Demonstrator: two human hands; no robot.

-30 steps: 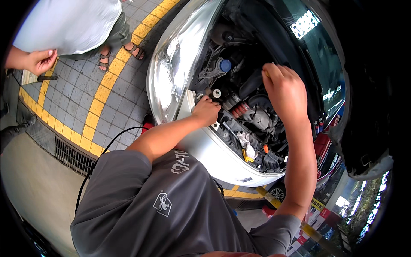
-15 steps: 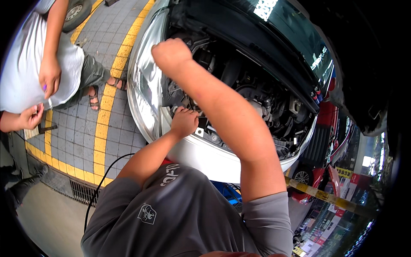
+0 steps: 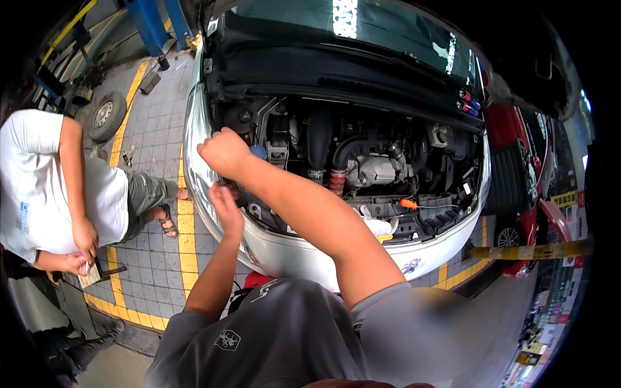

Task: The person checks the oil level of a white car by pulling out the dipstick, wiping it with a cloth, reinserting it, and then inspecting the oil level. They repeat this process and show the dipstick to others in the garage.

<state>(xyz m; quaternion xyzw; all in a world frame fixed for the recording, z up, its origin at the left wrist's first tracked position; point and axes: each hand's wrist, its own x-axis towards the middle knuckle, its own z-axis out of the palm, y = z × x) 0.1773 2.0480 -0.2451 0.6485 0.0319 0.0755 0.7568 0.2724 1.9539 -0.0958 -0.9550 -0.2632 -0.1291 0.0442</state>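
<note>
My right hand (image 3: 224, 153) is closed in a fist above the headlight (image 3: 197, 145) at the car's left front corner. What its fingers hold, if anything, is hidden. Just below it, my left hand (image 3: 226, 208) has its fingers stretched out beside the headlight's near end. Nothing shows in that palm, and its fingertips are a little blurred. My right forearm crosses over the open engine bay (image 3: 414, 149). A light blue cap (image 3: 257, 151) lies just past my right wrist. Red ribbed hose (image 3: 337, 182) and a silver metal cover (image 3: 374, 171) show deeper in the bay.
A person in a white shirt (image 3: 97, 187) stands at the left, hands together. Beyond lies a loose wheel (image 3: 107, 116) on the tiled floor. An orange-handled tool (image 3: 408, 204) and a white glove or cloth (image 3: 380, 224) rest on the front panel. A striped bar (image 3: 530, 250) juts out right.
My left hand has come off the front panel and moved left to the headlight, its fingers now straight. My right fist stays over the headlight. The view has shifted, showing more of the engine bay.
</note>
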